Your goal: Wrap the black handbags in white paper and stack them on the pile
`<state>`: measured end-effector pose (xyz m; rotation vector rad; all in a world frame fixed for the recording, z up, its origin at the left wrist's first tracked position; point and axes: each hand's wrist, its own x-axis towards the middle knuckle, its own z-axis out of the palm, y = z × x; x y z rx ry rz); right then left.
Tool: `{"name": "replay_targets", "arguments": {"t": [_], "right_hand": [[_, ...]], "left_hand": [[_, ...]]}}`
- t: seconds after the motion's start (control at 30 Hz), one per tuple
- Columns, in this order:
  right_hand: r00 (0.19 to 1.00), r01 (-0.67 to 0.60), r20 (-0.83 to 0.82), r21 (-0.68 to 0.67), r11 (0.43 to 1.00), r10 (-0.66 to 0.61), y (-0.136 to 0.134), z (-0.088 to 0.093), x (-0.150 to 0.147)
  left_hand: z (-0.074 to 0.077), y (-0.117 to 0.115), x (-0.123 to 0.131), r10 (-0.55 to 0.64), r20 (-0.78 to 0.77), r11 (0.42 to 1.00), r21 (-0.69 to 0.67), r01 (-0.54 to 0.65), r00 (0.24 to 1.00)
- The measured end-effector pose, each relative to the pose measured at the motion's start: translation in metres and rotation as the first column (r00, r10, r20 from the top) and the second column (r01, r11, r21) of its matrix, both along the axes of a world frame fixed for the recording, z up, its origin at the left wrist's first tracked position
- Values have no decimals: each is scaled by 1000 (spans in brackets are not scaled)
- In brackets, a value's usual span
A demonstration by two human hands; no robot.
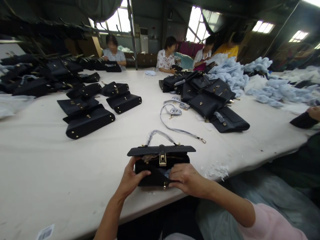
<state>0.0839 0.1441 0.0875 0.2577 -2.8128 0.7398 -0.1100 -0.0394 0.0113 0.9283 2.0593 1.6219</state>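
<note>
Right at the near edge of the white table (37, 173), at six o'clock, sits a small black handbag (160, 165), flap lifted and its gold clasp (162, 159) facing the camera. The left hand (131, 180) is clamped on the bag's left end, thumb across the front, fingers wrapped behind. The right hand (186, 180) is closed over the lower right front, fingers pressing at the opening where a bit of pale blue stuffing peeks out. The bag's wrapped top handle (160, 135) arches up just behind the flap.

At about four o'clock from the bag, scraps of pale blue paper (216, 170) lie scattered near the edge. Just beyond, at twelve to one o'clock, a loose wrapped strap (175, 128) snakes across the cloth, gold clip at its end.

Further out at ten o'clock, a group of finished black bags (88, 121) lies on its side. At one to two o'clock, another heap of black bags (207, 96) is piled up, flaps overlapping. At three o'clock a co-worker's dark sleeve (303, 120) rests on the table edge.

Far right, at two o'clock, mounds of pale blue tissue (270, 88) spread out. Far left, more black bags are stacked in rows (37, 76). Along the far side at twelve o'clock, four seated people (166, 56) are at work under bright windows.
</note>
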Motion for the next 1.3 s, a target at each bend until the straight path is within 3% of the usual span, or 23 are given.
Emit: {"name": "replay_targets", "arguments": {"t": [0.07, 0.17, 0.23, 0.3, 0.37, 0.43, 0.5, 0.57, 0.7, 0.8, 0.93, 1.03, 1.1, 1.2, 1.23, 1.3], "right_hand": [[980, 118, -158, -29, 993, -121, -3, -4, 5], [862, 361, -360, -53, 931, -356, 5, -12, 13], [799, 461, -359, -151, 875, -483, 17, -22, 17], [793, 480, -239, -321, 816, -560, 34, -36, 18], [839, 447, -59, -493, 747, -541, 54, -49, 17], [894, 387, 60, -604, 697, -444, 73, -58, 14], [918, 347, 81, -640, 685, -389, 86, -62, 10], [894, 381, 61, -627, 680, -444, 89, -63, 7], [768, 544, 42, -571, 615, -639, 70, -67, 8], [648, 654, 34, -538, 532, -761, 43, -70, 14], [485, 760, 28, -509, 406, -874, 7, -72, 23], [481, 745, 4, -529, 407, -877, -5, -77, 30], [543, 701, -13, -543, 462, -840, -6, -80, 34], [634, 640, -47, -528, 557, -772, -3, -85, 38], [634, 643, -56, -515, 567, -771, -2, -86, 38], [581, 694, -58, -487, 531, -812, -3, -88, 37]], "left_hand": [[9, -1, 4, -35, -4, 999, -31, 35, 999], [16, 3, 22, 3, -131, 998, -61, -12, 991], [14, 7, 38, 34, -193, 998, -49, -44, 981], [9, 12, 51, 41, -233, 998, -28, -49, 972], [4, 17, 59, 47, -261, 999, -4, -50, 964], [3, 21, 62, 66, -279, 998, 14, -64, 958], [5, 24, 62, 70, -293, 998, 15, -68, 954], [7, 26, 64, 72, -309, 997, 11, -72, 948], [8, 25, 71, 154, -288, 987, 9, -158, 945], [12, 23, 72, 200, -243, 978, -10, -208, 949], [17, 19, 66, 152, -220, 986, -31, -163, 963], [12, 19, 63, 45, -235, 999, 11, -43, 971], [7, 21, 62, 44, -269, 998, 57, -30, 962], [2, 26, 64, 139, -321, 990, 11, -143, 937], [3, 28, 65, 164, -333, 983, -25, -182, 929], [6, 31, 68, 202, -338, 965, -89, -245, 919]]}}
